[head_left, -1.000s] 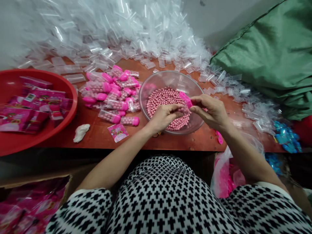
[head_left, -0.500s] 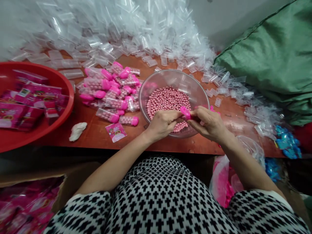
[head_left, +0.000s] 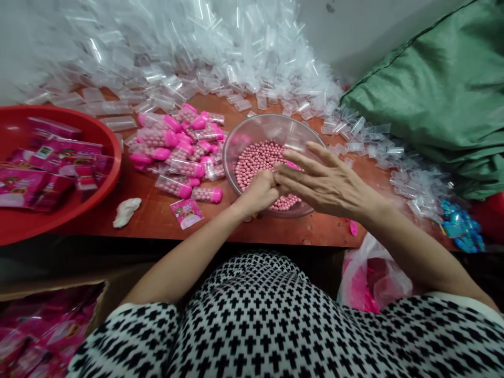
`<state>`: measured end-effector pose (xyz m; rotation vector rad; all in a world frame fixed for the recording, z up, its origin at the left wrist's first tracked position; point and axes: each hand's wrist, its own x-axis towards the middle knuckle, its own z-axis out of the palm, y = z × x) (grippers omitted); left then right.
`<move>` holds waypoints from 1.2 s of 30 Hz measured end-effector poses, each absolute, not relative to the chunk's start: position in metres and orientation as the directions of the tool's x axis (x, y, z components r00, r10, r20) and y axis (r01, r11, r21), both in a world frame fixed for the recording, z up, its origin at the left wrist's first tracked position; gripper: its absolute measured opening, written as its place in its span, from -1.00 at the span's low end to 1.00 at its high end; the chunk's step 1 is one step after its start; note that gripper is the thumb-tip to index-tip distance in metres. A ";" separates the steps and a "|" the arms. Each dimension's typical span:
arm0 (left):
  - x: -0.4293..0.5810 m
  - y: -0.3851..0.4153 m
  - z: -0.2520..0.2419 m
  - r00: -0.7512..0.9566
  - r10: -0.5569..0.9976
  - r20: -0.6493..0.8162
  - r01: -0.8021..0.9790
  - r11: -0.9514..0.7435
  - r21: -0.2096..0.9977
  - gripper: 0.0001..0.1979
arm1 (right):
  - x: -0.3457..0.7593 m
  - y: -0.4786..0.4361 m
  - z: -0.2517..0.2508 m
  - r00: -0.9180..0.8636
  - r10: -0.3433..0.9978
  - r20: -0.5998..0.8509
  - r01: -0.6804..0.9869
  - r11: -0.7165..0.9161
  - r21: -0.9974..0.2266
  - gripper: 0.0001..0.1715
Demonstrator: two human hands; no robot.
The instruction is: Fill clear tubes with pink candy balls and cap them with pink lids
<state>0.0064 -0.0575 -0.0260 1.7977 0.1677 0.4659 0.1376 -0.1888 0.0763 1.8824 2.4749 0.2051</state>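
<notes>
A metal bowl [head_left: 232, 176] of pink beads [head_left: 258, 160] stands on the wooden table. Over its near side, my left hand [head_left: 260, 193] is closed; what it holds, if anything, is too hidden to make out. My right hand [head_left: 326, 184] spreads its fingers above the bowl's right part, its fingertips close to my left hand. A pink piece [head_left: 292, 165] shows partly between the right fingers. Left of the bowl lie several clear tubes of pink beads with pink caps [head_left: 185, 168], and a pink printed card [head_left: 187, 213] in front of them.
Clear empty tubes [head_left: 189, 47] are heaped along the back. A red basin [head_left: 114, 173] of pink packets is at the left, near a white lump [head_left: 126, 212]. A green sack [head_left: 433, 94], blue packets [head_left: 462, 226] and a plastic bag [head_left: 374, 268] are at the right.
My right hand has opened and turned flat over the bowl. My left hand has closed more tightly, and the pink cap formerly between both hands is no longer clearly visible there.
</notes>
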 end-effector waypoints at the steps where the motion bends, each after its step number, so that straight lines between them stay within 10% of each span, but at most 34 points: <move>1: 0.008 -0.057 -0.027 0.911 0.357 0.209 -0.134 -0.223 0.966 -0.81 | 0.138 -0.187 0.078 -0.259 0.965 0.049 0.957 0.249 0.148 -0.47; 11: 0.018 -0.053 -0.029 0.918 0.390 0.068 -0.196 0.299 0.934 -0.87 | 0.133 -0.188 0.023 0.133 0.955 0.266 0.974 -0.176 0.143 -0.12; 21: 0.016 -0.052 -0.033 0.888 0.443 0.123 -0.237 0.213 0.948 -0.85 | 0.136 -0.172 -0.015 0.101 0.859 0.502 0.982 -0.168 0.090 -0.34; 27: 0.020 -0.053 -0.031 0.859 0.499 0.111 -0.291 0.300 0.908 -0.79 | 0.139 -0.166 -0.008 0.111 0.921 0.374 0.994 -0.105 -0.035 -0.07; 31: 0.003 -0.027 -0.012 0.753 0.636 0.170 -0.323 0.132 0.937 -0.70 | 0.172 -0.169 0.018 0.166 0.913 0.372 0.976 -0.098 -0.196 0.20; 36: -0.034 0.055 -0.003 0.534 0.779 0.328 -0.158 -0.289 0.944 -0.69 | 0.234 -0.191 0.032 0.496 0.788 0.365 0.842 -0.335 -0.423 -0.28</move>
